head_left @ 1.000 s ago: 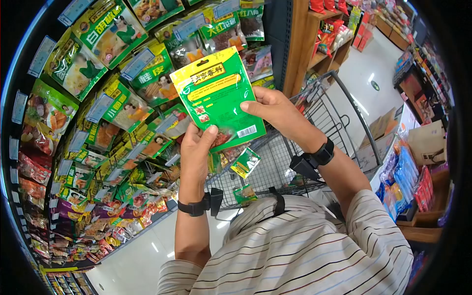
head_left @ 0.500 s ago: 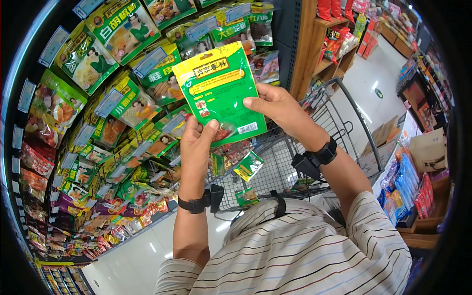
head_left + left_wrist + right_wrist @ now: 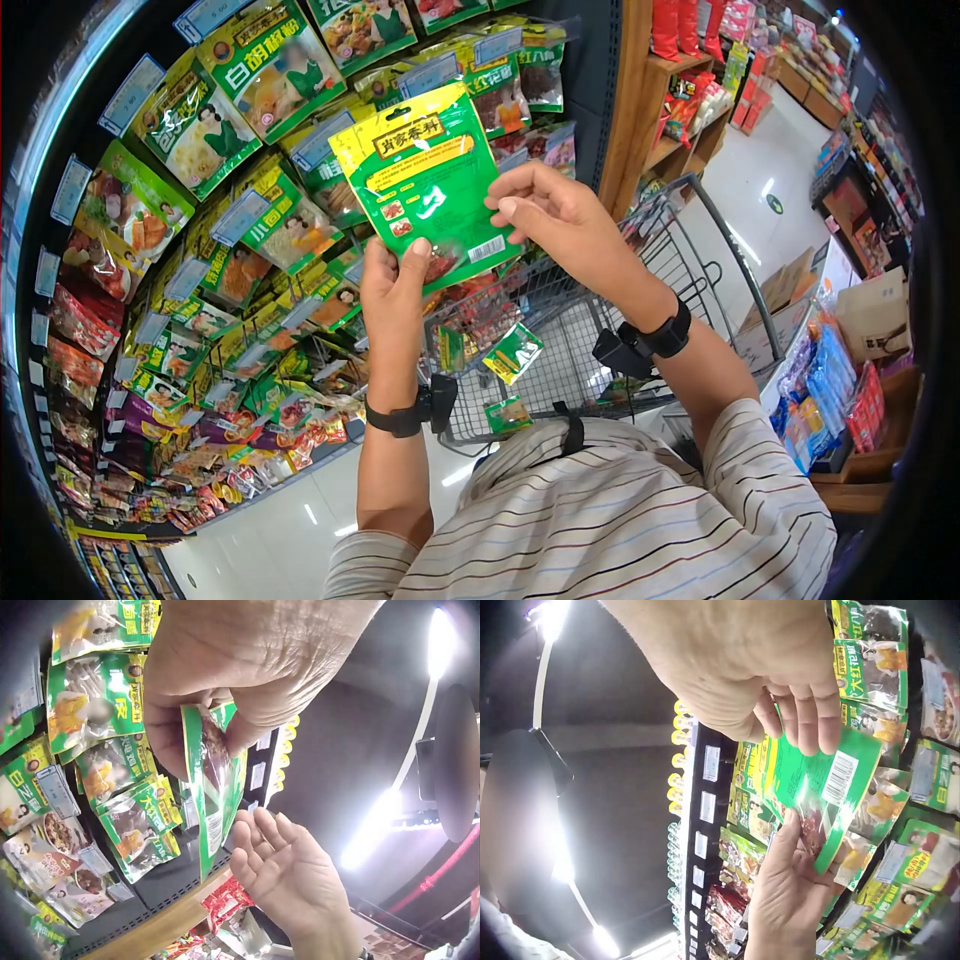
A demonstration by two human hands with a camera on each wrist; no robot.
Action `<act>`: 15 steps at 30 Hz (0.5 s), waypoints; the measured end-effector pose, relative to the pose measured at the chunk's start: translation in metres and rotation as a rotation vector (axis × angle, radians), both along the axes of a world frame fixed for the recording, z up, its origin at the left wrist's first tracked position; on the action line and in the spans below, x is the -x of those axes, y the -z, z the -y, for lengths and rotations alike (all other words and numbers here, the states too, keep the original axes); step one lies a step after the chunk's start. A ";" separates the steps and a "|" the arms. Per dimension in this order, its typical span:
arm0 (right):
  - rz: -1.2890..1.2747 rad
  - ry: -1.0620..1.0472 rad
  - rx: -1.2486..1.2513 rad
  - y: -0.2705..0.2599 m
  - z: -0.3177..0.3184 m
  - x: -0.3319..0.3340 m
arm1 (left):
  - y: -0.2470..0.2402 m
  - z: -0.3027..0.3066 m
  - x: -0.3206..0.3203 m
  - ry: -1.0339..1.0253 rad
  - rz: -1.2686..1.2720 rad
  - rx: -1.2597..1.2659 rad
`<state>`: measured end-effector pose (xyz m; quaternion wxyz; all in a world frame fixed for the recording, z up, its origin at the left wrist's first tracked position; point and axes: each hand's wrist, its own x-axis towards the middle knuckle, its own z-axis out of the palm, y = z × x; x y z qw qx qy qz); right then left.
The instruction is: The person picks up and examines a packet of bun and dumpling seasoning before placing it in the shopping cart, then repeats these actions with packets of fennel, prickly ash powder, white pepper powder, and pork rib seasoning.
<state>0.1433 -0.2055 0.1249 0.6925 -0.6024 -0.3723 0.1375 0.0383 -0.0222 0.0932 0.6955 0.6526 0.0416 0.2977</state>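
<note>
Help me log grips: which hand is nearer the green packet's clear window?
Left. The left hand grips the green packet right beside its clear window; the right hand is farther off, by the packet's opposite side edge.

Fine print (image 3: 430, 180) on the packet (image 3: 408, 168) too small to read from here. Left hand (image 3: 393, 290) fingertips mostly hidden behind packet's lower left corner. Shirt (image 3: 620, 510) blocks part of cart's (image 3: 570, 350) near edge.

Green barcoded packet (image 3: 440, 195), tilted, in left hand (image 3: 393, 290)
</note>
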 end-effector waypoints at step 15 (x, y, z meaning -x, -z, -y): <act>0.011 -0.026 -0.109 -0.062 -0.045 -0.027 | -0.080 0.014 -0.018 -0.317 0.299 -1.054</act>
